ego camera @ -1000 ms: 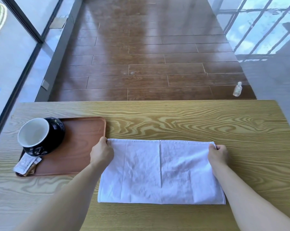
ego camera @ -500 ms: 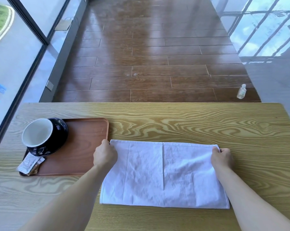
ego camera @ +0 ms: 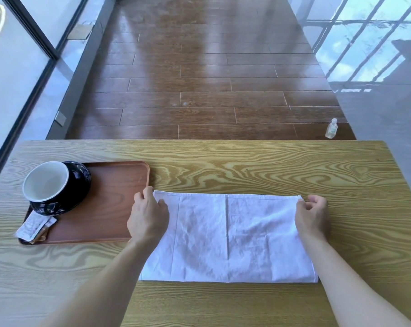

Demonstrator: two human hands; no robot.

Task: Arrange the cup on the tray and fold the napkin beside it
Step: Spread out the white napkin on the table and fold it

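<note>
1. Table (ego camera: 247, 166): a light wood top with bold grain is seen across the lower half of the frame; everything listed below, bar item 8, rests on it.
2. Tray (ego camera: 114, 208): a reddish-brown rectangular tray with rounded corners is placed at the left of the frame, flat on the table.
3. Cup (ego camera: 46, 181): a cup, dark outside and white inside, is set on a dark saucer (ego camera: 81, 182) at the upper left corner of the tray. It is shown upright and empty.
4. Sachets (ego camera: 33, 227): small paper packets are laid at the lower left corner of the tray, just below the saucer and partly over the tray's rim.
5. Napkin (ego camera: 228, 237): a white cloth, folded into a wide rectangle and creased down the middle, is spread flat at the centre of the frame, just right of the tray.
6. Left hand (ego camera: 147, 218): it is placed over the napkin's upper left corner, beside the tray's right edge. The corner is pinched between thumb and fingers.
7. Right hand (ego camera: 314, 218): it is held at the napkin's upper right corner, fingers loosely curled. The thumb is touching the cloth's edge; whether the corner is actually gripped cannot be told.
8. Small bottle (ego camera: 331, 129): a clear bottle is seen on the dark wooden floor beyond the table, at the right of the frame.
</note>
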